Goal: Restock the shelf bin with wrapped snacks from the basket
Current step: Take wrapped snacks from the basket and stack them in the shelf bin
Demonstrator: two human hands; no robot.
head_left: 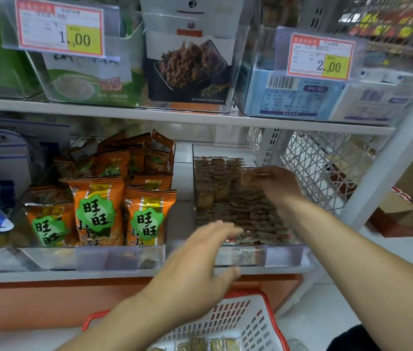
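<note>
- Right hand: reached deep into the clear shelf bin, fingers curled, pinching a small brown wrapped snack at the back rows.
- Left hand: blurred, fingers straight and spread, holds nothing; hovers in front of the bin's front-left corner, above the basket.
- Wrapped snacks: small brownish squares, packed in tight rows filling the bin nearly front to back; a few reddish wrappers at front edge.
- Basket: white slotted walls, red rim, below the shelf; a few yellow-green wrapped pieces show at its bottom.
- Neighbour bin to the left: orange snack bags with green labels, standing upright.
- Price tags on upper shelf bins, reading 1.00 and 2.00.
</note>
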